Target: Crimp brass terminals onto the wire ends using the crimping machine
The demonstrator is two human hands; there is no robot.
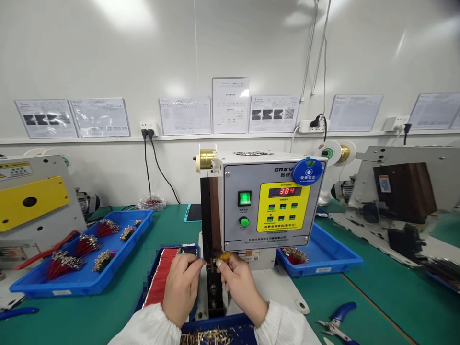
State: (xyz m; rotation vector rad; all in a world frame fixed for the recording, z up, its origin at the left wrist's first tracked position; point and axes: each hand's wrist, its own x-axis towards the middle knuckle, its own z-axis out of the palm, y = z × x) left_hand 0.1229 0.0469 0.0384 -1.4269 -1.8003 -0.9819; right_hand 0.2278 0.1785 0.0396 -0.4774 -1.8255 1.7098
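Note:
My left hand is closed in a pinch just left of the black working head of a bench machine. A speck of red shows by its fingertips, but the held piece is too small to make out. On the other side my right hand pinches at the same spot, thumb against forefinger, with yellow over the forefinger; what lies between them is hidden. Beside and partly behind the left hand is a dark blue tray with a row of red wires. The machine's display reads 384.
A dark blue tray with brass-coloured scraps sits below my hands. Blue trays with bundles of red wires stand left and right. Blue-handled pliers lie at right front. Other machines flank this one.

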